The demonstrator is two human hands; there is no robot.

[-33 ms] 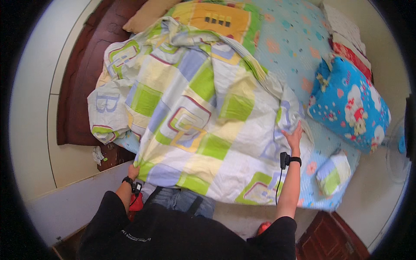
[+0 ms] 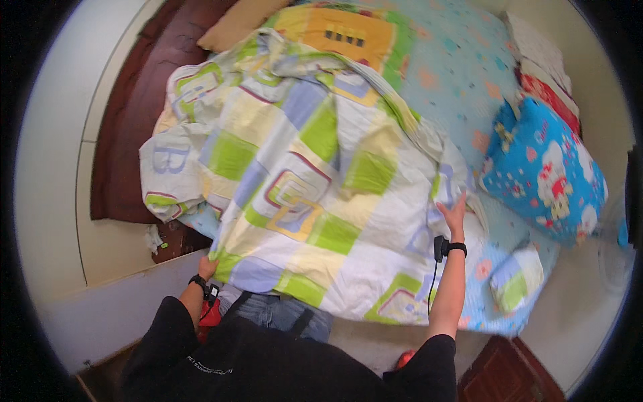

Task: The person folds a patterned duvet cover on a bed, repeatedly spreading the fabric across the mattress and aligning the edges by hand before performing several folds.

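Observation:
A patchwork-print quilt cover (image 2: 348, 221) in white, green, yellow and lilac lies rumpled across the bed. My left hand (image 2: 207, 268) is closed on its near left corner, at the bed's front edge. On the right side of the cover rests my right hand (image 2: 454, 218), thumb and fingers apart, touching the cloth near its bunched edge. A band with a small black device and a cable circles my right wrist; my left wrist wears a similar one. The far edge of the cover is twisted into a thick roll.
A light blue flowered sheet (image 2: 449, 60) covers the mattress. Farther back lie a yellow-green pillow (image 2: 345, 33) and a tan cushion (image 2: 238, 25). To the right sit a bright blue cushion (image 2: 546, 171) and a small folded cloth (image 2: 519, 280). A dark wooden headboard (image 2: 130, 134) borders the left.
The view has shifted slightly, so the bed sits a little lower and to the right in the picture. Both hands keep their places on the quilt cover.

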